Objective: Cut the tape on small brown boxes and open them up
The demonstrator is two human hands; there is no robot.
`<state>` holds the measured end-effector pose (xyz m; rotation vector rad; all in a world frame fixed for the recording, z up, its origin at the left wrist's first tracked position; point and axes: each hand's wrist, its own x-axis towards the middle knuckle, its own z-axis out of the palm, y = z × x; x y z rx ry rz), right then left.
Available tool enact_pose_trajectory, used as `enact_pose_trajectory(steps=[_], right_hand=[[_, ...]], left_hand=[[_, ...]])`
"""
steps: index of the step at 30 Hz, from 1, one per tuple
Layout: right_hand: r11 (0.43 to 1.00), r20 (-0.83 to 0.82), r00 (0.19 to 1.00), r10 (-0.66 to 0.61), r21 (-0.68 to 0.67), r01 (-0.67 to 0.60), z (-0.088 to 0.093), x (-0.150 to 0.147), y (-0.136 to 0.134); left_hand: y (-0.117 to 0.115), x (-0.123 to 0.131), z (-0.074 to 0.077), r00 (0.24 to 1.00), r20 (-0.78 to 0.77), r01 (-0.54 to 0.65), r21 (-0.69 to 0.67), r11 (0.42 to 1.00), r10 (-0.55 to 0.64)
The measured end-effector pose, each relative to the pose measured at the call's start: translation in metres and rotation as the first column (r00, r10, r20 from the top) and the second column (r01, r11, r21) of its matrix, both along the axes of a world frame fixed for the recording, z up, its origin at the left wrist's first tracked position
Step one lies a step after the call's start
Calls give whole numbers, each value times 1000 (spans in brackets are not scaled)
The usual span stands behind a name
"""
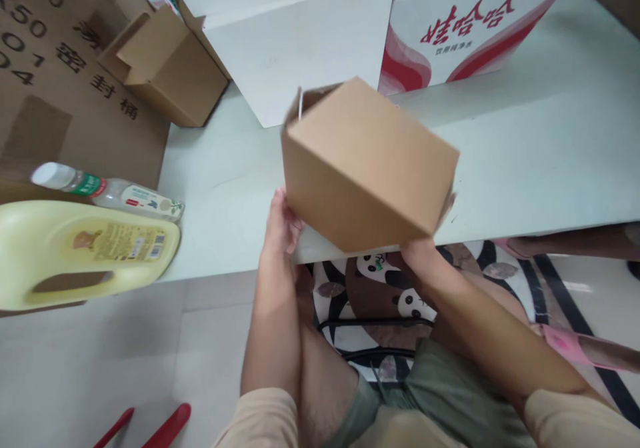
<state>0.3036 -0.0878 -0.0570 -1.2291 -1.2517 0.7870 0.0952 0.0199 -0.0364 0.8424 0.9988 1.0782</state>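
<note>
A plain brown cardboard box (370, 161) is tilted in the air over the front edge of the table (220, 235). Loose flaps show at its upper left end and a flap edge at its lower right. My left hand (283, 225) grips the box's left side, with fingers partly hidden behind it. Beneath the lower right corner, my right hand (419, 253) holds the box from below, its fingers mostly out of sight under the cardboard.
White cartons (300, 48) stand along the back, one with red lettering (460, 35). Another small brown box (173, 68) sits at the back left by a large printed carton (75, 81). A clear bottle (125, 195) and a yellow jug (100, 248) are at left.
</note>
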Motion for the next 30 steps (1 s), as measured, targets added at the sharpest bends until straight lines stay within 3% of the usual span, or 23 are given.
enact_pose_trajectory(steps=[3,7,10,14,16,17,18,19,20,22,23,25,27,29,30], right_hand=[[997,-7,997,-74,32,75,7,2,0],[991,-77,993,-93,91,100,3,6,0],[992,-124,992,-29,122,44,-6,11,0],[985,-48,991,-122,118,127,-6,21,1],[979,3,987,-160,130,158,-2,23,2],[980,26,987,-156,131,152,1,23,3],[983,51,990,-135,128,127,4,23,3],[988,78,992,-100,125,90,6,22,4],[992,107,993,-59,119,46,8,21,4],[994,157,987,25,103,-42,11,20,6],[993,177,983,56,92,-73,11,21,7],[998,244,969,41,45,-53,11,27,11],[991,415,904,-105,-34,131,10,38,14],[918,656,723,-215,-117,379,9,51,16],[871,756,624,-198,-157,465,9,57,17]], left_hand=[[-5,7,-9,985,-35,165,-75,983,-168],[-7,10,-11,921,-217,295,-154,943,-324],[-9,10,-7,836,-295,419,-202,885,-463],[-8,11,-6,667,-453,578,-188,794,-592],[-4,10,-8,696,-572,508,-34,860,-434],[-3,10,-9,745,-607,434,127,892,-276],[-1,9,-8,794,-600,358,327,875,-100],[0,9,-7,828,-558,306,522,796,48],[0,9,-5,846,-515,300,673,676,137],[-3,14,-2,848,-496,382,816,434,186],[-5,17,-1,842,-499,411,840,354,205],[-8,25,-2,852,-447,371,883,288,273],[-11,31,-6,850,-402,316,906,283,340],[-12,34,-9,830,-412,315,903,293,376],[-12,35,-10,824,-419,323,900,291,382]])
